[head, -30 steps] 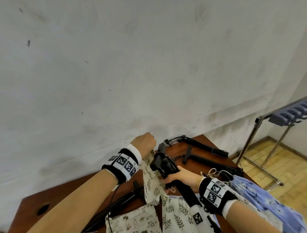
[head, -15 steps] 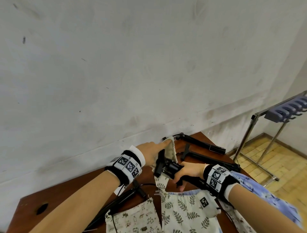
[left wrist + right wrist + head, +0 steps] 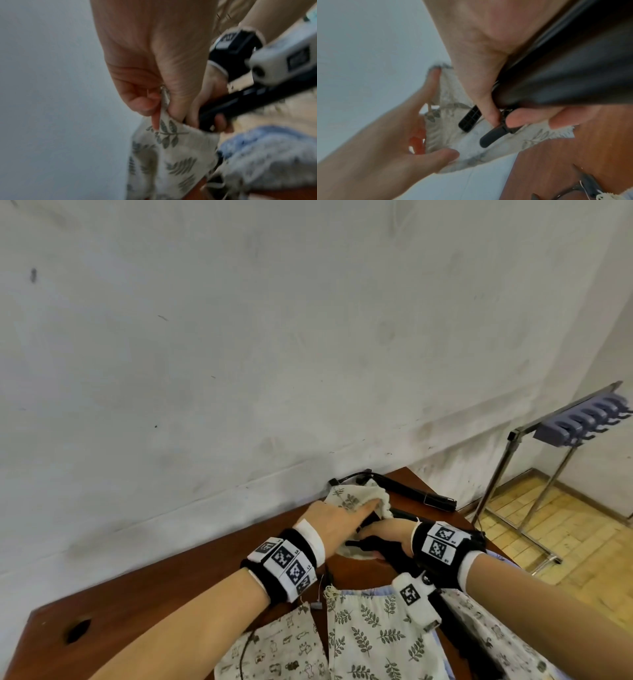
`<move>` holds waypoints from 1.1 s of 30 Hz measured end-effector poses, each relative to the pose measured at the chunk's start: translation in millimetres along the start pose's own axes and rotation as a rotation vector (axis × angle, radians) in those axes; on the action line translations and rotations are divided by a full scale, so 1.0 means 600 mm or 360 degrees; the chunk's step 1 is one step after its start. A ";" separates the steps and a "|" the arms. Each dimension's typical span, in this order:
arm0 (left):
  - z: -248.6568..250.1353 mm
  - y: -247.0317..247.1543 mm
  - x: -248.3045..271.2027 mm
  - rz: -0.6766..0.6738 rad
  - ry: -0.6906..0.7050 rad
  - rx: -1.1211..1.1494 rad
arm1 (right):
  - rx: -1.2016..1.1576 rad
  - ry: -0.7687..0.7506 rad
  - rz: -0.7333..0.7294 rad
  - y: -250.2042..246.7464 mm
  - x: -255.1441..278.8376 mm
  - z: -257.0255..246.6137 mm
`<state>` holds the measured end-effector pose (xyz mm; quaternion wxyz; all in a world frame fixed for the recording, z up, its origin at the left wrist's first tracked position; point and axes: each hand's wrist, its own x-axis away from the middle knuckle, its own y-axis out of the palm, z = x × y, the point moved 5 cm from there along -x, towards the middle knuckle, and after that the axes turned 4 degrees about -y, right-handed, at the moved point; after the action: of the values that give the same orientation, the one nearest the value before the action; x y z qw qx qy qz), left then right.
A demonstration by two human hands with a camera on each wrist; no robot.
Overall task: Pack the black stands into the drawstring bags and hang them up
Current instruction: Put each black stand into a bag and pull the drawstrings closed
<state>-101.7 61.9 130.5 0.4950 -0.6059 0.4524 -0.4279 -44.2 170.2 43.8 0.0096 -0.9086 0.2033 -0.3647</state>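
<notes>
At the far edge of the desk [image 3: 191,573], the mouth of a leaf-print drawstring bag [image 3: 356,496] is pinched between thumb and fingers of the left hand [image 3: 337,520]. A black stand [image 3: 556,67] is clasped by the curled right hand [image 3: 388,534], its tip inside the bag's opening.

The drawstring bag [image 3: 164,155] is matt woven cloth, the stand [image 3: 243,102] smooth black plastic, the table [image 3: 191,573] glossy wood.
</notes>
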 end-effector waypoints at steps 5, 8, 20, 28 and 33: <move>0.022 0.029 -0.006 -0.0124 0.0067 0.0320 | -0.0552 -0.0006 0.0061 -0.025 -0.009 0.003; 0.002 0.050 -0.001 -0.0303 -0.0032 0.0471 | -0.0687 0.0048 -0.0075 -0.044 0.006 -0.001; 0.068 0.066 -0.026 -0.0032 -0.0222 0.1404 | -0.0412 -0.0212 -0.0012 -0.057 0.017 0.002; 0.069 0.074 -0.037 -0.0082 -0.0690 0.1565 | -0.0434 -0.0412 0.0093 -0.050 0.005 -0.015; 0.036 0.116 -0.055 -0.0270 -0.0913 0.1763 | -0.0354 -0.0563 0.0011 -0.021 0.026 -0.028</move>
<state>-96.8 91.5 56.5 0.8015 -0.3840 -0.0367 -0.4570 -40.9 178.0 68.2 -0.0540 -0.9533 0.2405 -0.1748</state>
